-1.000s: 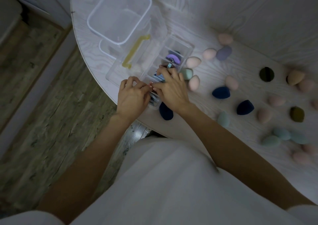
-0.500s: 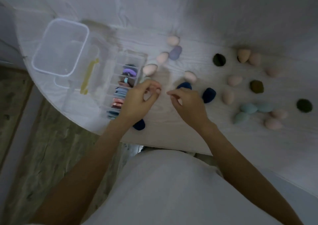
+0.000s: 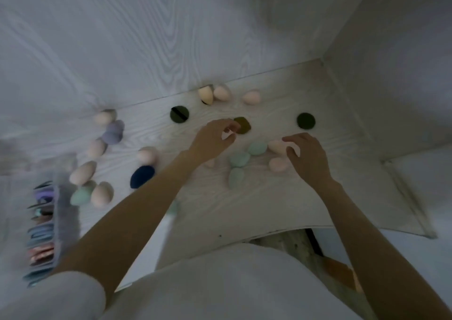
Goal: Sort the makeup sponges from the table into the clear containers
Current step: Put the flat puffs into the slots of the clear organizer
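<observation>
From the head view, your left hand (image 3: pixel 215 136) is hovering with loosely curled fingers holding nothing, just beside the olive sponge (image 3: pixel 242 125). Your right hand (image 3: pixel 305 155) is curling over the pink sponge (image 3: pixel 277 146); I cannot tell whether it is gripping. Bare table (image 3: pixel 256 209) is lying toward the near edge; the divided container (image 3: pixel 41 231) is sitting far left.

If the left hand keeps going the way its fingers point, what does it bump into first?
Most likely the olive-brown makeup sponge lying on the white wood-grain table: the left hand has its fingertips right beside it, though the blur hides whether they already touch.
</observation>
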{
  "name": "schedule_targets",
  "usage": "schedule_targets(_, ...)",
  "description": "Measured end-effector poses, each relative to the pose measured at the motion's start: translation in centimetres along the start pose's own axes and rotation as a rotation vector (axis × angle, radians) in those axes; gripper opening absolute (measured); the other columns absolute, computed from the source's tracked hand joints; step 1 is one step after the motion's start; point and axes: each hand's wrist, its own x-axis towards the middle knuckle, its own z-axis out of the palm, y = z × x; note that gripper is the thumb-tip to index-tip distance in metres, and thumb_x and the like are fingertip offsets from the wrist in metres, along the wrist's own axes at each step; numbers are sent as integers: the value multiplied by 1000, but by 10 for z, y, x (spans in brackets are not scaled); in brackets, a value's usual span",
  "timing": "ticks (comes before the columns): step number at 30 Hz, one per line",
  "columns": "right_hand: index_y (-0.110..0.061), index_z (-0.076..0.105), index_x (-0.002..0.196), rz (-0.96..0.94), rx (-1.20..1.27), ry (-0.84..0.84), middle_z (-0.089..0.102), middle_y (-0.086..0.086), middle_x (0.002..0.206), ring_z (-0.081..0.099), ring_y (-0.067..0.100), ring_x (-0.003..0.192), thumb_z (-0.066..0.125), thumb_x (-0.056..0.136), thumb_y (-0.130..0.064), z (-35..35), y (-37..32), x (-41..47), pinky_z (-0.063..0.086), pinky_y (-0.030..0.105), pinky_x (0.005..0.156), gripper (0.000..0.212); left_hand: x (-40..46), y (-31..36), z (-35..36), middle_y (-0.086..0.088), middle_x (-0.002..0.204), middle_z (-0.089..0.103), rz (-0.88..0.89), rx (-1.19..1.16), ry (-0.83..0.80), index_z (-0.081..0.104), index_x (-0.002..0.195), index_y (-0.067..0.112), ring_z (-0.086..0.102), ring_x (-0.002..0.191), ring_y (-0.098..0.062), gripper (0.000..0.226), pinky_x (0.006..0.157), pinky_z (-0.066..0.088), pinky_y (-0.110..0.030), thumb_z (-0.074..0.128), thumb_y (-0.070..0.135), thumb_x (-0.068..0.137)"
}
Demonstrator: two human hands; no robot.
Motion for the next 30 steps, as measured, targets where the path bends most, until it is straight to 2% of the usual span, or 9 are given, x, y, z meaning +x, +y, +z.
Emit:
schedule_targets(4, -10, 49, 133, 32, -50, -32, 50, 17, 132, 47, 36, 115, 50, 93, -9, 0, 45, 48, 35, 36, 97, 40, 56, 11, 20, -9, 125, 54, -91, 239, -58, 50, 129, 18, 47, 114, -27, 35, 95, 37, -35, 49, 21, 94)
schedule_targets(8, -21, 31, 144, 107, -48, -85, 39, 15, 143, 36, 36, 128, 43, 96, -7, 2, 73, 87, 32, 45, 107, 51, 79, 6, 35, -10, 139, 41, -144, 421, -219, 42, 138, 23, 41, 118, -30, 41, 101, 33, -36, 44, 21, 97)
schedule_targets(12, -15, 42, 135, 244, -88, -222, 32, 20, 140, 33, 39, 121, 47, 96, -14, 7, 80, 105, 37, 45, 97, 40, 87, 4, 40, -13, 135, 38, -184, 509, -250, 41, 137, 19, 40, 114, -31, 47, 97, 36, -38, 55, 22, 92)
schedule_targets(16, -4, 53, 110, 251, 86, -83, 44, 21, 121, 47, 35, 106, 56, 89, -4, 0, 65, 99, 38, 34, 86, 22, 85, 9, 34, -13, 122, 46, -239, 381, -155, 50, 124, 13, 49, 106, -28, 41, 85, 38, -32, 64, 20, 86)
schedule_targets(18, -1, 52, 104, 178, 138, 10, 50, 20, 110, 52, 31, 94, 56, 87, -1, -7, 45, 89, 35, 29, 75, 17, 71, 14, 27, -10, 109, 54, -176, 333, -64, 59, 109, 12, 54, 96, -25, 24, 76, 40, -29, 61, 23, 88)
schedule_targets(21, -4, 50, 105, 75, 331, 94, 54, 11, 94, 51, 20, 80, 61, 88, -9, -14, -6, 65, 40, 29, 69, 21, 31, 22, 16, -3, 94, 58, -29, 292, 148, 67, 97, 19, 56, 83, -18, 14, 67, 48, -33, 66, 24, 84)
schedule_targets(23, -8, 51, 110, 0, 409, 70, 53, 5, 91, 50, 14, 77, 62, 87, -11, -9, -44, 46, 42, 24, 69, 26, -5, 23, 7, -3, 91, 59, 4, 186, 280, 70, 94, 19, 55, 81, -15, 14, 67, 48, -27, 71, 20, 80)
schedule_targets(26, -6, 54, 108, -118, 450, -48, 55, 6, 103, 49, 11, 87, 60, 86, -6, 12, -93, 22, 43, 22, 75, 22, -69, 15, -15, -2, 96, 62, -74, -25, 395, 71, 97, 17, 55, 84, -11, 17, 72, 47, -17, 71, 14, 80)
schedule_targets(30, -6, 58, 101, -236, 531, -237, 59, 1, 94, 53, 11, 83, 56, 88, -4, 46, -151, -4, 44, 13, 68, 13, -158, -8, -44, 3, 98, 67, -266, -234, 548, 69, 100, 23, 60, 90, -11, 15, 79, 49, -24, 67, 19, 85)
